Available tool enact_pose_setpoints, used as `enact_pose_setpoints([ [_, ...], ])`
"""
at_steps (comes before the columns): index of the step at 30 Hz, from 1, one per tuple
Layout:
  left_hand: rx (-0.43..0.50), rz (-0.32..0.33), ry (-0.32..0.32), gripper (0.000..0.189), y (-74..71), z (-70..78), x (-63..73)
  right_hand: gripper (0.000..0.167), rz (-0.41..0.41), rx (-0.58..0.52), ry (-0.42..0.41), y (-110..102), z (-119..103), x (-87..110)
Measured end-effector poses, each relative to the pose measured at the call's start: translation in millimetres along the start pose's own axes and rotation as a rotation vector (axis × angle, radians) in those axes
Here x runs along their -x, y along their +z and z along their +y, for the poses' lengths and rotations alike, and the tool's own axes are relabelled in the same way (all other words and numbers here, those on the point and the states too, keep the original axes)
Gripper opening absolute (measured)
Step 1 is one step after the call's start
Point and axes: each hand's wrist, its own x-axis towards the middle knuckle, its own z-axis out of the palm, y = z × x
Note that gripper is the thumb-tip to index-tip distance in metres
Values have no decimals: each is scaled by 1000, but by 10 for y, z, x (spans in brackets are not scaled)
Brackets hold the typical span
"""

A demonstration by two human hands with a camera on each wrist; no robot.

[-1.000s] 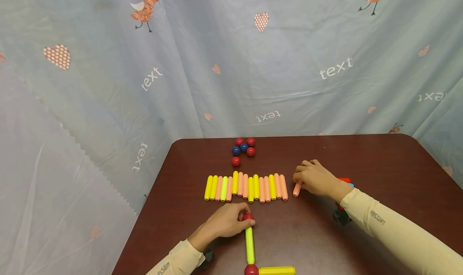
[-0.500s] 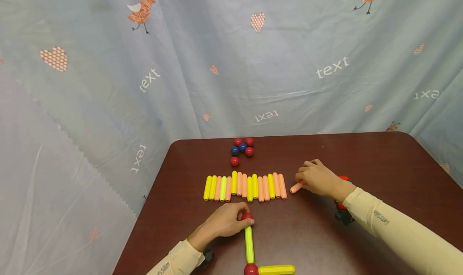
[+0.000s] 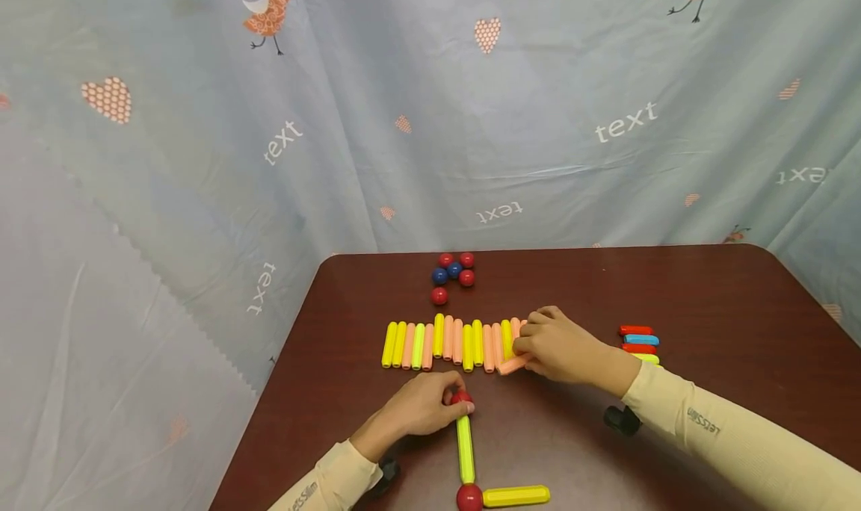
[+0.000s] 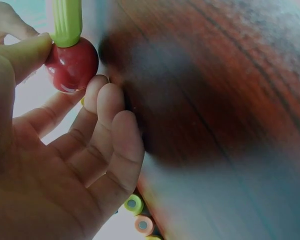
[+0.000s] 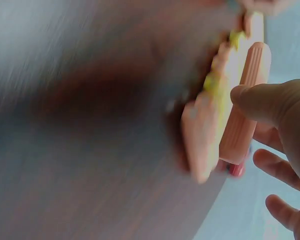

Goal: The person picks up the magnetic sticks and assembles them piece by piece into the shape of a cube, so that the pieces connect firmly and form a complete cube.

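My left hand pinches a red ball between thumb and fingers. A yellow-green rod joins that ball to a second red ball nearer me, from which a yellow rod runs right. In my right hand, a peach rod is pinched by thumb and fingers. It overlaps the right end of a row of yellow and peach rods in the head view. The right wrist view shows the peach rod close by that row, which is blurred there.
Several red and blue balls lie loosely grouped behind the row. Right of my right hand is a short stack of red, blue and yellow-green rods. A patterned curtain hangs behind the dark table.
My right hand has moved left with the peach rod, from beside the row to its right end, uncovering the rods at the right. The left hand stays on the red ball.
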Motion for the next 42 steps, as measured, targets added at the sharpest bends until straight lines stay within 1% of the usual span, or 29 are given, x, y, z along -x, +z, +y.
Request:
enact_pose_setpoints([
  [5, -5, 8, 10, 21, -9, 8, -13, 19, -8, -17, -44, 6, -255, -139],
  [9, 3, 2, 5, 21, -9, 21, -9, 18, -33, -49, -56, 25, -376, -189],
  [15, 7, 11, 0, 21, -8, 20, 3, 18, -80, -58, -48, 97, -453, -173],
  [22, 2, 11, -14, 21, -14, 21, -1, 17, -91, -78, -35, 142, -489, -149],
  [25, -31, 4, -16, 22, -18, 38, -11, 17, -84, -85, -32, 149, -500, -143],
  [28, -100, 10, 6, 25, -11, 72, -33, 16, -72, -90, -24, 163, -502, -136],
  [32, -189, 31, 62, 28, 18, 123, -63, 16, -62, -109, -14, 193, -510, -126],
  [35, -218, 40, 96, 24, 35, 146, -73, 17, -65, -118, -9, 214, -525, -114],
  [38, -232, 43, 113, 21, 43, 153, -85, 18, -64, -109, -8, 229, -534, -100],
  [42, -246, 33, 141, 19, 42, 151, -111, 20, -71, -98, -1, 224, -536, -92],
])
